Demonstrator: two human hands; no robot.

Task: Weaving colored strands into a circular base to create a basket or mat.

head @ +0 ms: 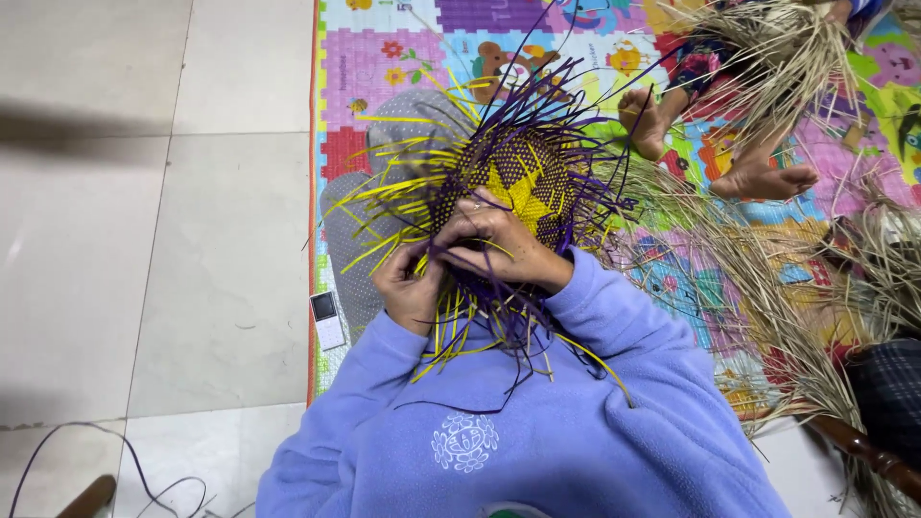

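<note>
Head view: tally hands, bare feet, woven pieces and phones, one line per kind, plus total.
Hands: 2, the left hand and right hand, both on the weave
Bare feet: 2, one foot and another foot, a second person's
Purple and yellow woven piece: 1
Small white phone: 1
Total: 6

The floor point(144, 240) consists of pale grey tiles with thin joints, and a colourful foam puzzle mat point(403, 58) with cartoon animal panels lies directly on it, its orange edge running along a tile joint. A small white phone point(327, 319) rests at the mat's left edge, touching the tile, and a thin dark cable point(125, 456) loops across the tile at lower left. Loose dry straw strands point(767, 317) lie spread over the mat's right portion, beside another person's bare feet point(758, 177).
</note>
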